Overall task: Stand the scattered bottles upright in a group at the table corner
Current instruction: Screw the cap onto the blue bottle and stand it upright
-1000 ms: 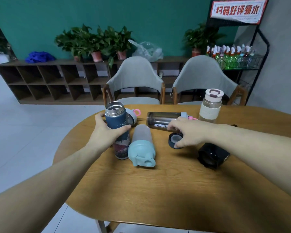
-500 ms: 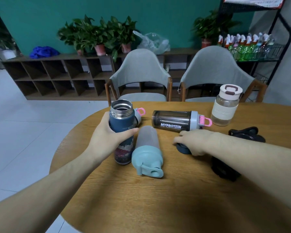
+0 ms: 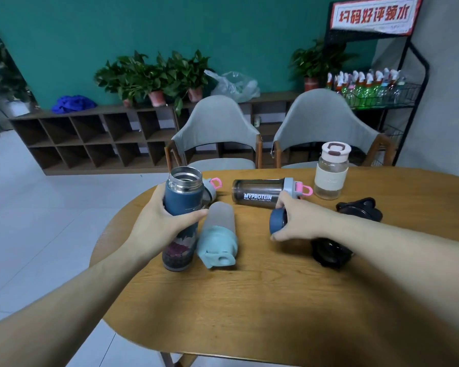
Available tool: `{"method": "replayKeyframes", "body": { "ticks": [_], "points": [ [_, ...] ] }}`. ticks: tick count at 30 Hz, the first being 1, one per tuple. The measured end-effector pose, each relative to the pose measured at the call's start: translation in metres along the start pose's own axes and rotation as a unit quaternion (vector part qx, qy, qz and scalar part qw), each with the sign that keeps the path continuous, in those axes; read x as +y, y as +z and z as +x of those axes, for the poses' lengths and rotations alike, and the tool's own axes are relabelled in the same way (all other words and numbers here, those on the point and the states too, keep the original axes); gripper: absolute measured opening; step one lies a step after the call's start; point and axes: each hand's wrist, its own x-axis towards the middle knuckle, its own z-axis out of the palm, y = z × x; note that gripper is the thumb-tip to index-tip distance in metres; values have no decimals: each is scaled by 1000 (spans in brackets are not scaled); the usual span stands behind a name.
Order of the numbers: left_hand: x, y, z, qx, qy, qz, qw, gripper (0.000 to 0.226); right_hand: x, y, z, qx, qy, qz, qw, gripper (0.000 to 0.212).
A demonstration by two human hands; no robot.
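My left hand [image 3: 161,224] grips a dark blue steel flask [image 3: 181,205] that stands upright with its mouth uncovered, near the table's left end. My right hand [image 3: 300,221] holds the flask's blue cap [image 3: 277,221] lifted just off the wood. A frosted bottle with a teal lid [image 3: 217,238] lies on its side beside the flask. A dark shaker marked MYPROTEIN [image 3: 263,193] lies flat behind my right hand. Another shaker with a pink loop [image 3: 214,185] lies behind the flask, mostly hidden. A clear glass bottle with a cream sleeve [image 3: 330,172] stands upright at the back.
The oval wooden table [image 3: 263,308] curves away on the left. A black bottle [image 3: 329,254] lies partly under my right forearm, and a black lid [image 3: 361,209] rests behind it. Two grey chairs [image 3: 217,133] stand at the far side.
My right hand has picked the blue cap up from the table and turned it on edge. The left hand keeps its hold on the upright flask.
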Motion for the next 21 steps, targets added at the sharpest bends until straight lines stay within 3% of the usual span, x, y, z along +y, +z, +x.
{"method": "replayKeyframes", "body": {
  "ticks": [5, 11, 21],
  "points": [
    [7, -4, -26, -10, 3, 16, 1000, 63, -12, -10, -35, 20, -19, 124, 992, 67],
    [6, -6, -52, -38, 7, 31, 999, 65, -28, -10, -62, 54, -10, 285, 957, 45],
    [5, 5, -72, -88, 27, 18, 996, 71, -50, -18, -75, 54, -39, 402, 913, 39]
  ]
}}
